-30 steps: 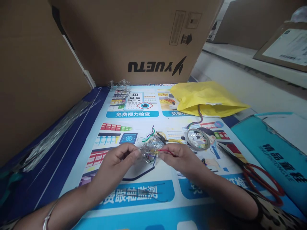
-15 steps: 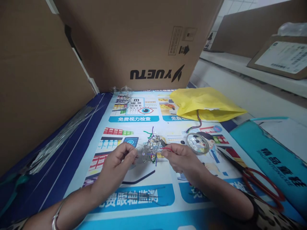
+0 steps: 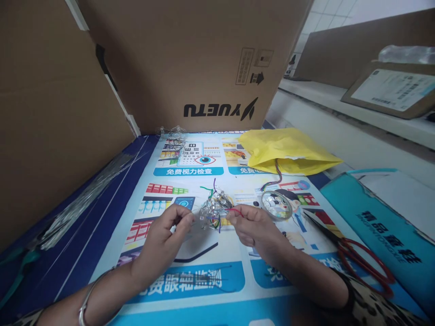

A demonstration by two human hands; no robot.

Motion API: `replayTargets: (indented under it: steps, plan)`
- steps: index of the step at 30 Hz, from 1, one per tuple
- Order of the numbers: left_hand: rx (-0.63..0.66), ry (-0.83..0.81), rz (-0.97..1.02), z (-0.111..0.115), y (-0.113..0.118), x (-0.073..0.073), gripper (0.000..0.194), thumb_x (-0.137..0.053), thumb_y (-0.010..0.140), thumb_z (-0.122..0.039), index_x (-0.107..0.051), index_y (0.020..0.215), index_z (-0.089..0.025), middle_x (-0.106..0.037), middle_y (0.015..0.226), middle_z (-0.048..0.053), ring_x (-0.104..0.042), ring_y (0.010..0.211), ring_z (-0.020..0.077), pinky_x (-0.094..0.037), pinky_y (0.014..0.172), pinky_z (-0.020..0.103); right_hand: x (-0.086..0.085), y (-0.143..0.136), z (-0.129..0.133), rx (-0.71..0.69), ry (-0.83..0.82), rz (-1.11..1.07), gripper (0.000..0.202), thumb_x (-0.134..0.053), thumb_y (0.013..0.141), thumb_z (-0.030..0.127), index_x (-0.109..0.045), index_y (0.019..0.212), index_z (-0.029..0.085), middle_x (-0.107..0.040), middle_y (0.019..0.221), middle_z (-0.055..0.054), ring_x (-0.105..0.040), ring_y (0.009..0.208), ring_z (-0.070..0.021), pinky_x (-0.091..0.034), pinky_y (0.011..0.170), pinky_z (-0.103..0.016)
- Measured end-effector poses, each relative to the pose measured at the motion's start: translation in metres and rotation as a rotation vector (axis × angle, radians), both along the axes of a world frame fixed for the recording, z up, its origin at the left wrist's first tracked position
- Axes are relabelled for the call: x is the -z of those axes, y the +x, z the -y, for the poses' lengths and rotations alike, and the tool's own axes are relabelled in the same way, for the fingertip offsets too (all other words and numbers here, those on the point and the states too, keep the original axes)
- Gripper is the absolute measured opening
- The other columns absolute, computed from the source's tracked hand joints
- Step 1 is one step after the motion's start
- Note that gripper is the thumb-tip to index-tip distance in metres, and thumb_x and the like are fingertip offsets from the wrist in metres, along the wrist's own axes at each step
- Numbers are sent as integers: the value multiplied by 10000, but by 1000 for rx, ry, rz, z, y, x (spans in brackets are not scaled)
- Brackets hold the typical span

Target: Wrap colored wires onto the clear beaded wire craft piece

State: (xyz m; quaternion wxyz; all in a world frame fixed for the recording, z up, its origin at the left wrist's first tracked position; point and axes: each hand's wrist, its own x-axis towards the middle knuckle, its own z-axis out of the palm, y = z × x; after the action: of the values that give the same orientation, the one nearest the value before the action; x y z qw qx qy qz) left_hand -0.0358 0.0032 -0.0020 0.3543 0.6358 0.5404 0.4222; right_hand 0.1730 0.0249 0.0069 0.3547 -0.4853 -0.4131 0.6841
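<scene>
A tangled piece of clear beads and thin wire [image 3: 212, 213], with purple, green and red cord ends sticking out, is between my two hands above the printed sheet. My right hand [image 3: 254, 228] pinches a red cord [image 3: 235, 210] at the piece's right side. On the left, my left hand [image 3: 173, 233] has thumb and forefinger pressed together just beside the beads; whatever thin thing they hold is too small to make out. A round clear dish of beads [image 3: 277, 205] lies beyond my right hand. From the yellow pouch [image 3: 292, 149] hangs a multicoloured braided cord [image 3: 279, 174].
Red-handled scissors [image 3: 363, 258] lie right of my right forearm, by a teal box [image 3: 377, 222]. Far left are a bundle of wires [image 3: 88, 199] and teal-handled pliers [image 3: 23, 267]. Beaded wire pieces [image 3: 175, 133] sit before a large cardboard box [image 3: 204, 59].
The view has shifted slightly. Both hands keep nearly the same pose, with the red cord still pinched in the right; the beaded piece looks slightly turned.
</scene>
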Motion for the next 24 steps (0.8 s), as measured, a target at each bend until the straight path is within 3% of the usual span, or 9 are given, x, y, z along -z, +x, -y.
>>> replayTargets:
  steps: [6, 9, 14, 20, 24]
  plan:
    - [-5, 52, -27, -3, 0, 4, 115, -474, 888, -278, -522, 865, -176, -574, 745, 12, -539, 657, 125, -438, 589, 254, 3, -1, 0, -10, 0, -55, 302, -693, 674, 404, -513, 734, 169, -332, 424, 121, -209, 349, -15, -141, 353, -177]
    - [-9, 255, -120, -7, -1, 9, 60, -506, 867, -184, -528, 923, -189, -590, 832, 26, -564, 741, 134, -465, 651, 265, 4, -2, 2, -4, 2, -85, 295, -688, 687, 399, -510, 728, 168, -327, 421, 121, -210, 355, -15, -151, 356, -175]
    - [143, 641, -386, -13, -3, 17, 255, -446, 839, -42, -593, 973, -202, -529, 1121, 97, -536, 1000, 196, -485, 777, 331, 3, -6, 7, -8, 12, -118, 285, -688, 700, 388, -496, 724, 179, -304, 419, 125, -199, 355, -20, -144, 358, -176]
    - [168, 739, -606, -7, 8, 14, 277, -564, 786, -120, -559, 1055, -188, -483, 1219, 137, -474, 1107, 283, -454, 874, 466, 7, -6, 10, -55, 45, -221, 236, -660, 754, 353, -503, 755, 176, -311, 436, 115, -207, 366, -27, -138, 372, -189]
    - [120, 731, -621, -8, 12, 15, 237, -588, 777, -146, -543, 1008, -178, -489, 1189, 136, -475, 1086, 281, -450, 874, 461, 9, -4, 10, -72, 47, -305, 170, -619, 801, 307, -521, 773, 171, -314, 444, 108, -214, 375, -31, -139, 386, -199]
